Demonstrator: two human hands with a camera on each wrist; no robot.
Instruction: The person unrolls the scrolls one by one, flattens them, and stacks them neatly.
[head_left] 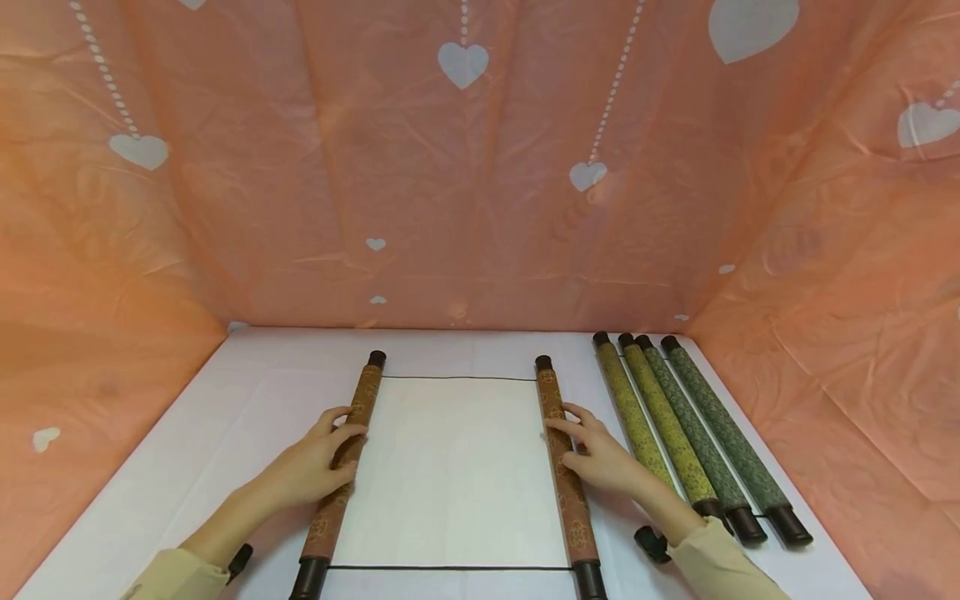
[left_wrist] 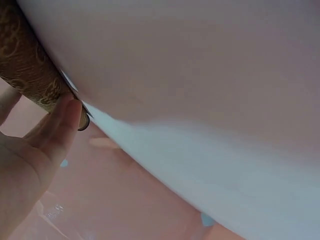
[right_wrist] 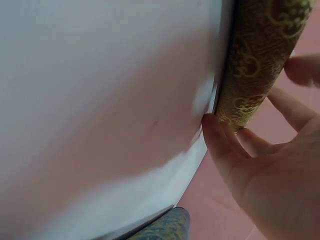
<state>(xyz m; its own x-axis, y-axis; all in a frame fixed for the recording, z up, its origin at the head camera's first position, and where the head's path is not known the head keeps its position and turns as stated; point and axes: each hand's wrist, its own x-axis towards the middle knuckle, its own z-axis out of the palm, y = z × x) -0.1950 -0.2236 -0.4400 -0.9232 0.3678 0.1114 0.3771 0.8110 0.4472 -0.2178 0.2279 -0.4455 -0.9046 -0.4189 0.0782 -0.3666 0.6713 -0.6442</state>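
1. Reddish brown is being shown on the left roller (head_left: 327,518) and the right roller (head_left: 573,508), both being patterned with golden curls and floral motifs.
2. Black is being seen on their end caps (head_left: 308,577).
3. Plain off-white is being displayed across the sheet (head_left: 457,475), its far and near edges being marked by thin black lines (head_left: 450,568).
4. Flecked olive yellow is being shown on two yellow rollers (head_left: 667,421).
5. Mottled dark green is being shown on two green rollers (head_left: 731,433).
6. White is being seen on the tabletop (head_left: 225,400).
7. Orange-pink is being shown on the curtain (head_left: 465,208), pale hearts (head_left: 462,65) being scattered over it.
8. Pale beige is being seen on the sleeves (head_left: 720,562).
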